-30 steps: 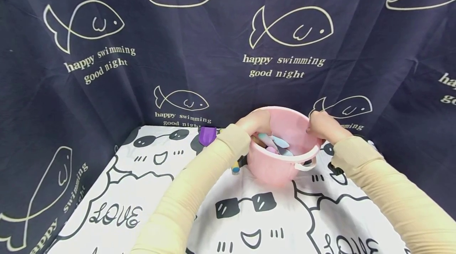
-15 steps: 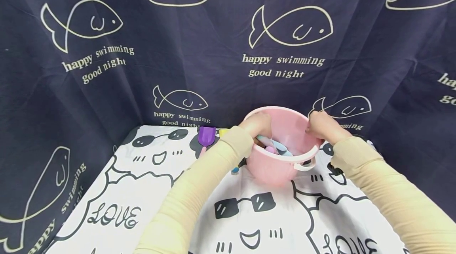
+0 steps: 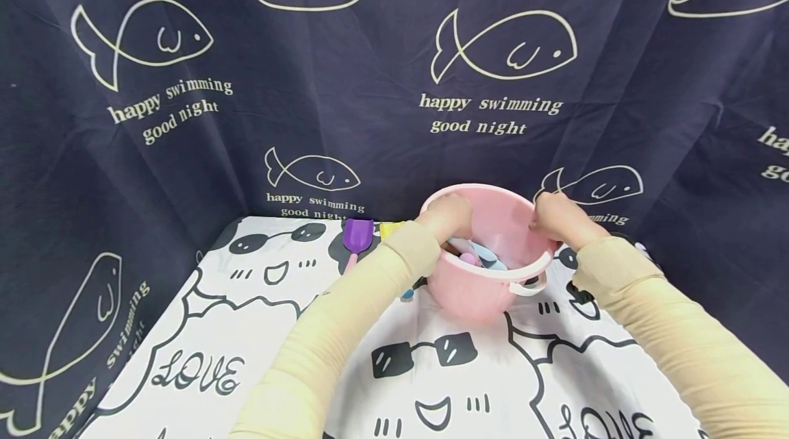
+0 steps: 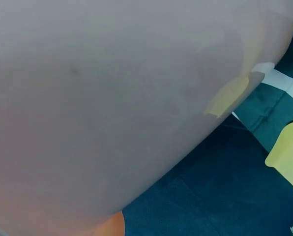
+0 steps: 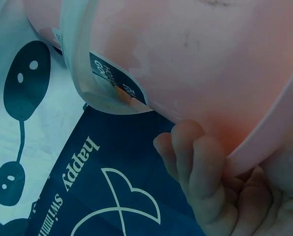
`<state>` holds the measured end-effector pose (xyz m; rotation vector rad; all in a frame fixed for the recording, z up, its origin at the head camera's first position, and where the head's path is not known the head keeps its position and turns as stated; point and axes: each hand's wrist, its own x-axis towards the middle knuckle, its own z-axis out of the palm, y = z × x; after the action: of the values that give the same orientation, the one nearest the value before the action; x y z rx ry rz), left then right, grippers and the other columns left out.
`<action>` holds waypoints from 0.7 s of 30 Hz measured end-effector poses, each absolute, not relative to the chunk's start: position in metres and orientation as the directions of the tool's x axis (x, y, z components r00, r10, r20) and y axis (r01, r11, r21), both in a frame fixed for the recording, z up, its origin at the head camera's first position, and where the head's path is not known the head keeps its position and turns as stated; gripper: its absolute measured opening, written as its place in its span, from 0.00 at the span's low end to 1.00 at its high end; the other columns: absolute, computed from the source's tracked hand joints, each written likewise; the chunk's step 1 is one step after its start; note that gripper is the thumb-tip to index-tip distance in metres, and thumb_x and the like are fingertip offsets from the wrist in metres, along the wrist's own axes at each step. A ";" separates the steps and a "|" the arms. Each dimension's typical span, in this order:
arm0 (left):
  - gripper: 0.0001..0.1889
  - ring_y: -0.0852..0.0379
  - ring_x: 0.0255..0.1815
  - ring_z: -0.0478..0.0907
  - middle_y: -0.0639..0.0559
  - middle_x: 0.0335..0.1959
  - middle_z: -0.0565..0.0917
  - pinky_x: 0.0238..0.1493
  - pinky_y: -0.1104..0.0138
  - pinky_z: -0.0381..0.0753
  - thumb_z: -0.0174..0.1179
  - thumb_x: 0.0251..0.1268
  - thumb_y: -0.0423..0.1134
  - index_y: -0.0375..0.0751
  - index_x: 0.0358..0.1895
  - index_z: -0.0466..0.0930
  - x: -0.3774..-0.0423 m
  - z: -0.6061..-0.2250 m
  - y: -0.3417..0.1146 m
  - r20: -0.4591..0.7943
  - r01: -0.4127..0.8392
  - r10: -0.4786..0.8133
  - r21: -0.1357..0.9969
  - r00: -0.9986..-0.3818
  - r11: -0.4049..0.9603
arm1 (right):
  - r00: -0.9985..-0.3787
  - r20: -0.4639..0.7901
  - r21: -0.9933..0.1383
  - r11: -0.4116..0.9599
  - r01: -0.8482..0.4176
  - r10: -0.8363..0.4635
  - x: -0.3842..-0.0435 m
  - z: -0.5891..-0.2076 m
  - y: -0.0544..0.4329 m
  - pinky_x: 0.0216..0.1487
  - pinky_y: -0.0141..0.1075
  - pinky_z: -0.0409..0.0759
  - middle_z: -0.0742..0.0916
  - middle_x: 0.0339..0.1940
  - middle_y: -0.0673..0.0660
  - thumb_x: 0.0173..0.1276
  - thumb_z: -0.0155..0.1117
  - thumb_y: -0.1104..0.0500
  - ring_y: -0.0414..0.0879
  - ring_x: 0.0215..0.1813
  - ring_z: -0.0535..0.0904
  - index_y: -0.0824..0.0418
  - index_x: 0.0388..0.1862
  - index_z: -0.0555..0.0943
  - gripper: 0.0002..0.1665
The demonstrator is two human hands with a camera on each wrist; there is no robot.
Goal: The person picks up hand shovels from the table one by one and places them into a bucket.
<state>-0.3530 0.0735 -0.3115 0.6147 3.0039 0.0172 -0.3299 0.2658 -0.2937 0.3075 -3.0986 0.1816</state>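
A pink bucket (image 3: 474, 292) with a white rim and white side handle (image 3: 529, 287) stands on the table. My right hand (image 3: 559, 218) grips its right rim; in the right wrist view, curled fingers (image 5: 200, 162) lie outside the wall. My left hand (image 3: 450, 216) reaches over the left rim into the bucket, back of the hand up. Its fingers are hidden, so I cannot tell what it holds. Near it inside lie a light blue piece (image 3: 490, 257) and a pink knob-ended piece (image 3: 470, 259). The left wrist view is mostly filled by the bucket's wall (image 4: 112, 98).
Left of the bucket lies a purple toy shovel (image 3: 358, 236) with a pink handle. A yellow toy piece (image 3: 390, 228) and a blue tip (image 3: 407, 294) show beside my left sleeve (image 3: 345, 329). Dark fish-print cloth (image 3: 382, 117) hangs right behind the bucket.
My left hand has moved right and slightly down, further into the bucket, covering a pale mint-ended piece. More of the purple shovel and yellow piece now shows. The right hand keeps its place.
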 end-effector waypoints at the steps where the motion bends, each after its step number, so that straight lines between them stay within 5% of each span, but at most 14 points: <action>1: 0.11 0.58 0.38 0.77 0.55 0.42 0.82 0.38 0.67 0.77 0.58 0.58 0.45 0.47 0.41 0.82 -0.353 -0.312 0.073 -0.062 0.397 0.398 0.018 -0.915 0.917 | -0.980 0.035 -0.111 0.974 -0.198 -0.195 -0.330 -0.293 0.266 0.22 0.42 0.76 0.81 0.21 0.65 0.55 0.62 0.63 0.52 0.20 0.78 0.75 0.27 0.76 0.13; 21: 0.09 0.59 0.35 0.79 0.55 0.34 0.83 0.43 0.67 0.77 0.57 0.62 0.46 0.46 0.33 0.82 -0.328 -0.295 0.061 0.032 0.548 0.549 -0.046 -0.835 0.835 | -0.982 0.018 -0.132 0.974 -0.186 -0.186 -0.328 -0.294 0.265 0.18 0.37 0.75 0.80 0.17 0.61 0.57 0.61 0.64 0.48 0.16 0.76 0.75 0.28 0.76 0.12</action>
<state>-0.3284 0.0611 -0.2949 0.9125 3.0518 -0.0562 -0.3281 0.2650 -0.2935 0.2938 -3.1154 0.2097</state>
